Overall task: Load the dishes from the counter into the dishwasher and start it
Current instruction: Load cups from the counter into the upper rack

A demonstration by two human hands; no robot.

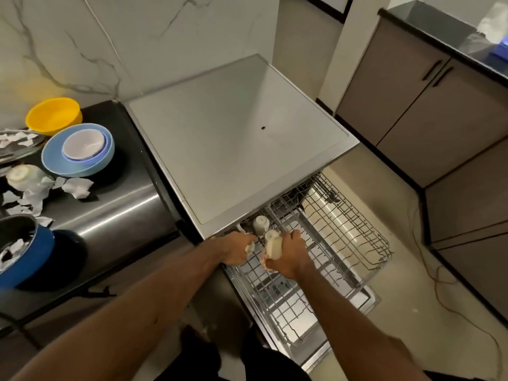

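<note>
Loading step: right hand (291, 254) grips cream cup (273, 244) over upper rack (343, 237), beside cup already racked (261, 222). Left hand (236, 250) closed on small pale item, unclear what. Bowls (78, 152) remain on worktop (115, 193). Next: seat cup upside-down between tines.

cream cup (273, 244) held tilted over the pulled-out upper rack (343, 215).
</note>
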